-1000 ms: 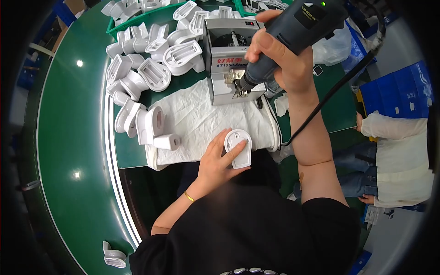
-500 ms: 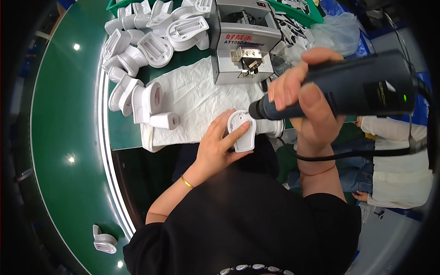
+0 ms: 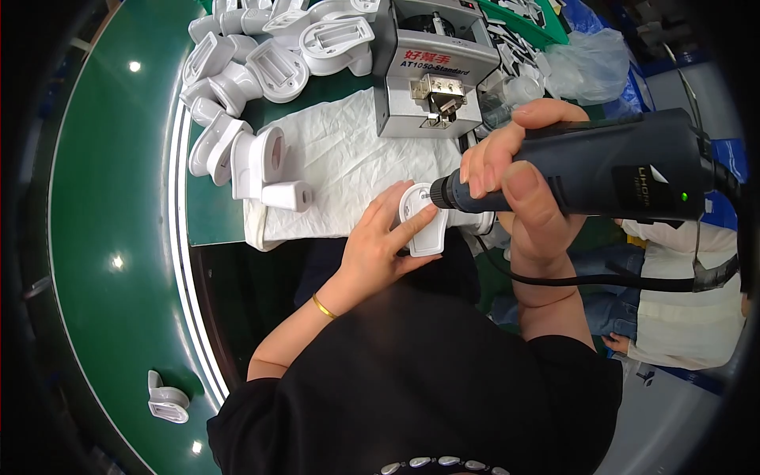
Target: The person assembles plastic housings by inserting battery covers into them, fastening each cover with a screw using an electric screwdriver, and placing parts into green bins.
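Note:
A small white plastic housing (image 3: pixel 428 241) is held by my left hand (image 3: pixel 377 242) at the cloth's front edge, its open, recessed side up. The thumb lies across it and the fingers wrap its far left side. My right hand (image 3: pixel 532 202) grips a dark electric screwdriver (image 3: pixel 613 172) with a small green light, held nearly level. Its nose points left at the housing's round end, and the bit seems to reach into the recess. Whether a screw sits under the bit is too small to tell.
Several white plastic housings (image 3: pixel 277 71) are heaped at the far left. A grey screw-feeder machine (image 3: pixel 431 67) stands behind the white cloth (image 3: pixel 340 142). A black cable (image 3: pixel 586 280) loops below the screwdriver. Another person's sleeve (image 3: pixel 685 305) is at right. One housing (image 3: pixel 168 402) lies near left.
The screwdriver's body has dropped slightly at its rear, and its nose now overlaps the housing's round end more closely. My left hand keeps its hold. The whole view has shifted a little.

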Available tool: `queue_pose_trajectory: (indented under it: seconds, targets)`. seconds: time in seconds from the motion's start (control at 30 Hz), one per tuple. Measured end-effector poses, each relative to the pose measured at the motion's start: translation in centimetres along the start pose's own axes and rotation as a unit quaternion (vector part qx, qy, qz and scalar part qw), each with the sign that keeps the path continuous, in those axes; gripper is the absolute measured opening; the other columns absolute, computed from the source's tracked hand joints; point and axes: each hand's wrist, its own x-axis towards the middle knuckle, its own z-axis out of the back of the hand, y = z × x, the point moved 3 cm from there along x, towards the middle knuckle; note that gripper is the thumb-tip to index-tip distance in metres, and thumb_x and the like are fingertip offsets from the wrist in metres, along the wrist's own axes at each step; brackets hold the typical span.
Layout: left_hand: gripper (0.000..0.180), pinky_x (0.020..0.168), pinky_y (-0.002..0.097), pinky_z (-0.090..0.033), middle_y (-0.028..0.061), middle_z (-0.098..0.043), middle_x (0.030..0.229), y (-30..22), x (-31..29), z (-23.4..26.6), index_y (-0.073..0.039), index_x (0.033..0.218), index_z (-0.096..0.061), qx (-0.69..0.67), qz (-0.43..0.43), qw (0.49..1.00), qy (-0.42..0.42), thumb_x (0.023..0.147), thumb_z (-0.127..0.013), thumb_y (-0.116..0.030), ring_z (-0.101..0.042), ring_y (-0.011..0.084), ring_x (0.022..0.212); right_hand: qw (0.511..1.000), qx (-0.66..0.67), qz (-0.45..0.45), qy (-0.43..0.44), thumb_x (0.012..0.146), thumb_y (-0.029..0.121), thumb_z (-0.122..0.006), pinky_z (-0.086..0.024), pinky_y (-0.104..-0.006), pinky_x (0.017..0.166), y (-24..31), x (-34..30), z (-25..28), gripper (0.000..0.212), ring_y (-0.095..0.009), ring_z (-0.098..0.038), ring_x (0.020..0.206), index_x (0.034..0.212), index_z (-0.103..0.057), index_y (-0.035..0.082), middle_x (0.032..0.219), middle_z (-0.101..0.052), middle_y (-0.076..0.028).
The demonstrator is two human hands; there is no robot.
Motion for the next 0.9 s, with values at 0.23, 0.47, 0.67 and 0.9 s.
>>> queue_pose_trajectory:
  seconds: [0.23,0.47,0.67,0.9]
  targets:
    - [0.069,0.097,0.0433,-0.05,0.0214,-0.054,0.131,-0.2,0.2,0.2,-0.014,0.127,-0.064,0.002,-0.004,1.0,0.0,0.063,-0.089,-0.022,-0.054,0.0406,0.121,0.992,0.114,-0.003,-0.049,0.08,0.001,-0.074,-0.048,-0.022,0.067,-0.5,0.0,-0.8,0.033,-0.008,-0.059,0.068,0.107,-0.056,-0.006,0.082,-0.062,-0.005]
    - [0.068,0.096,0.0435,-0.05,0.0214,-0.055,0.13,0.0,0.0,0.1,-0.014,0.126,-0.064,-0.005,-0.001,1.0,-0.007,0.063,-0.088,-0.022,-0.054,0.041,0.121,0.991,0.123,-0.029,-0.054,0.08,0.001,-0.074,-0.048,-0.0219,0.067,-0.8,0.2,-1.0,0.035,-0.008,-0.059,0.069,0.109,-0.055,-0.006,0.082,-0.063,-0.005]
    - [0.068,0.096,0.0439,-0.05,0.0222,-0.054,0.131,0.3,0.0,-0.1,-0.014,0.127,-0.062,-0.011,-0.01,1.0,-0.005,0.065,-0.087,-0.024,-0.054,0.0415,0.12,0.995,0.084,-0.015,-0.044,0.082,0.002,-0.072,-0.047,-0.0232,0.07,-0.8,0.5,-1.2,0.036,-0.008,-0.058,0.07,0.111,-0.054,-0.005,0.08,-0.062,-0.005]
    - [0.07,0.097,0.0445,-0.049,0.0228,-0.053,0.131,0.0,0.1,0.2,-0.014,0.128,-0.062,0.001,-0.005,1.0,0.0,0.064,-0.088,-0.024,-0.054,0.042,0.12,0.996,0.083,-0.021,0.001,0.079,0.003,-0.074,-0.047,-0.0227,0.063,-1.1,0.6,-1.4,0.038,-0.008,-0.057,0.066,0.112,-0.055,-0.004,0.076,-0.061,-0.003]
